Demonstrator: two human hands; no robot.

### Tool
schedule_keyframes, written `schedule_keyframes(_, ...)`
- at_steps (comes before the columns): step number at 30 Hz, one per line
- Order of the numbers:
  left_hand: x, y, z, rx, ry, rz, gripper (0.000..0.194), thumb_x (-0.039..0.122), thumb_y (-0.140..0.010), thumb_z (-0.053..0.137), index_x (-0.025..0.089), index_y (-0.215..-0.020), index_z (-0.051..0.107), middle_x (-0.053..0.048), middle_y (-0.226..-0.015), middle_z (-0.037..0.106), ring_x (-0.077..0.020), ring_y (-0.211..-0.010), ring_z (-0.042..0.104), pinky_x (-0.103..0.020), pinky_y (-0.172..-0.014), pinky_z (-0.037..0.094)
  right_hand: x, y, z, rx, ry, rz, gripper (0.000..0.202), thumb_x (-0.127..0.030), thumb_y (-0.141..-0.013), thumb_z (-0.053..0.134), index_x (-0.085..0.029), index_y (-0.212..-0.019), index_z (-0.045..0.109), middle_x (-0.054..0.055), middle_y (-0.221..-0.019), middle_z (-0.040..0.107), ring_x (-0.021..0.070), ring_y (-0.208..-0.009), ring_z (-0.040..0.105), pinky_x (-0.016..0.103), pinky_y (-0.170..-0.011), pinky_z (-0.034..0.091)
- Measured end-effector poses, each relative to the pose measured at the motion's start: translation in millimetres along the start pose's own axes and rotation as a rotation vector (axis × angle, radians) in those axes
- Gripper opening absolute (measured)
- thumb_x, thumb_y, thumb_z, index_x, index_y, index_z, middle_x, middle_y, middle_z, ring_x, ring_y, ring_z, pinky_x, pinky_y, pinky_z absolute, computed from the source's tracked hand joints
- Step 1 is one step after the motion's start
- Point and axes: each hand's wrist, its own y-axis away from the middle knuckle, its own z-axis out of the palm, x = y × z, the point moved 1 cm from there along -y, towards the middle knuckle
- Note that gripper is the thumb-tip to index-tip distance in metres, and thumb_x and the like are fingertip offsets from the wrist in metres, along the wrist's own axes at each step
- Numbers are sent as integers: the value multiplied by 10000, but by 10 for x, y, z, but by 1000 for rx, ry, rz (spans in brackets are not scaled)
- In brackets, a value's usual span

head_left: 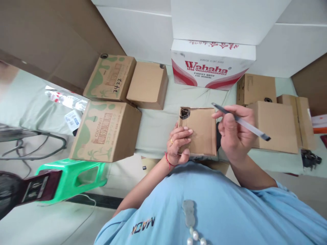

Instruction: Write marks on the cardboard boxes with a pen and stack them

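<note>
A small brown cardboard box (203, 132) is in front of my body at the table's near edge, with a black, rough-looking patch at its upper left corner. My left hand (178, 141) grips the box's left side, fingers laid over its face and thumb near the lower edge. Just right of the box, my right hand (236, 131) is closed around a pen (249, 126) with a pale barrel and dark ends. The pen slants, its dark grey end pointing up and left above the box's upper right corner. Its tip does not touch the box.
At left stand a coconut carton (104, 131), another carton marked 2422 (109, 78) and a plain box (146, 83). A white Wahaha carton (213, 66) stands behind. Brown boxes (277, 126) and keys (310, 159) are at right. A green stool (74, 177) is lower left.
</note>
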Motion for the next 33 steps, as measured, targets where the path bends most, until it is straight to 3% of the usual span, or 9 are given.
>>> schedule_keyframes(3, -39, 25, -16, -15, 5, 10, 247, 436, -1079, 499, 277, -1212, 634, -80, -1214, 806, -288, -1226, 742, -572, -1102, 596, 227, 183, -394, 11, 294, -105, 253, -352, -1130, 523, -301, -1353, 630, 77, -1078, 776, 233, -810, 717, 392, -740, 561)
schedule_keyframes(5, -80, 32, -16, -12, 25, 31, 254, 443, -1073, 512, 282, -1223, 638, -79, -1219, 799, -290, -1225, 738, -572, -1110, 589, 398, 365, -671, -197, 643, -89, 301, -251, -1101, 497, -234, -1330, 690, 130, -1132, 761, 292, -1044, 723, 454, -931, 578)
schedule_keyframes(8, -136, 24, -6, -11, 69, 59, 255, 422, -1050, 554, 271, -1234, 648, -91, -1227, 792, -295, -1227, 730, -591, -1153, 560, 625, 734, -969, -534, 1002, 127, 510, -58, -994, 421, -152, -1389, 729, 185, -1194, 735, 323, -1154, 655, 447, -974, 565)
schedule_keyframes(11, -148, 6, -9, -22, 55, 77, 246, 413, -1043, 559, 264, -1221, 640, -97, -1225, 788, -297, -1229, 728, -610, -1169, 548, 791, 1051, -1049, -639, 1121, 342, 628, 16, -922, 446, -112, -1483, 699, 198, -1242, 720, 312, -1175, 634, 413, -1038, 551)
schedule_keyframes(18, -40, 43, -66, -73, 5, 3, 223, 341, -1070, 534, 255, -1251, 630, -130, -1454, 665, -346, -1521, 564, -666, -1212, 520, 951, 958, -866, -558, 1277, 544, 679, -25, -975, 511, -116, -1647, 541, 274, -1433, 642, 358, -1256, 663, 432, -1050, 537)
schedule_keyframes(21, -6, 79, -87, -62, -1, 2, 219, 337, -1086, 534, 263, -1266, 634, -131, -1544, 584, -368, -1634, 437, -695, -1260, 474, 926, 822, -677, -498, 1306, 606, 560, -287, -1106, 489, -77, -1625, 519, 304, -1327, 679, 389, -1174, 713, 449, -937, 561)
schedule_keyframes(25, -21, 98, -127, -120, 24, -12, 247, 365, -1103, 533, 281, -1318, 621, -129, -1551, 580, -392, -1633, 439, -741, -1262, 453, 927, 773, -322, -501, 1271, 643, 828, -583, -1111, 426, 65, -1625, 408, 326, -1168, 711, 424, -1112, 711, 465, -862, 564)
schedule_keyframes(28, -44, 90, -147, -130, 58, -11, 262, 366, -1109, 540, 280, -1341, 626, -134, -1556, 583, -402, -1636, 431, -755, -1269, 432, 950, 770, -117, -507, 1266, 583, 906, -563, -1090, 447, 81, -1697, 254, 377, -1312, 631, 465, -1258, 612, 500, -902, 560)
schedule_keyframes(33, -28, 78, -139, -138, 71, -10, 258, 356, -1105, 545, 275, -1338, 621, -127, -1550, 580, -372, -1652, 414, -712, -1292, 430, 969, 758, -49, -502, 1262, 536, 870, -484, -1069, 527, 65, -1695, 276, 373, -1362, 573, 475, -1294, 549, 581, -990, 547)
